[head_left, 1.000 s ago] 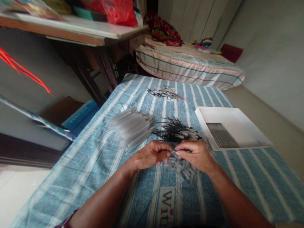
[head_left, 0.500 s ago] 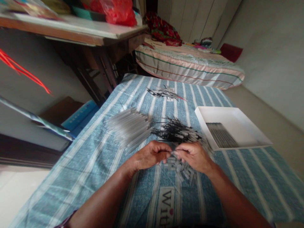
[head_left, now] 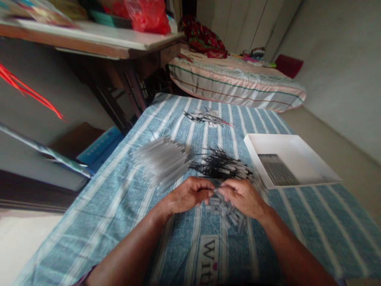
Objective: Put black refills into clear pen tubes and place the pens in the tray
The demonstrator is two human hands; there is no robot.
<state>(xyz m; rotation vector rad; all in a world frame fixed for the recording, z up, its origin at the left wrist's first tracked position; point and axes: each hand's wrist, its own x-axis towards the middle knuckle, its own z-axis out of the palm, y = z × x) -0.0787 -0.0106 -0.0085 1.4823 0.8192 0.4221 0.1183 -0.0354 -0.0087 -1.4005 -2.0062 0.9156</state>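
My left hand (head_left: pixel 190 194) and my right hand (head_left: pixel 242 196) meet fingertip to fingertip low over the table. Both are closed in a pinch, with a small, thin pen part (head_left: pixel 216 190) between them, mostly covered by the fingers. Under and in front of them lies a heap of short grey caps (head_left: pixel 235 216). Just beyond the hands is a jumbled pile of thin, black-ended pen refills (head_left: pixel 223 165). To the left, clear pen barrels (head_left: pixel 163 161) lie side by side in a stack.
A shallow white box (head_left: pixel 306 159) on the right holds a row of slim grey pens (head_left: pixel 276 169). Loose black and clear pieces (head_left: pixel 206 116) lie farther back on the striped tablecloth (head_left: pixel 119 206). A wooden desk (head_left: pixel 113 43) and a bed (head_left: pixel 238 79) stand beyond.
Both hands stay pinched together in nearly the same place, with only a slight shift of the fingertips. The piles and the box have not moved.
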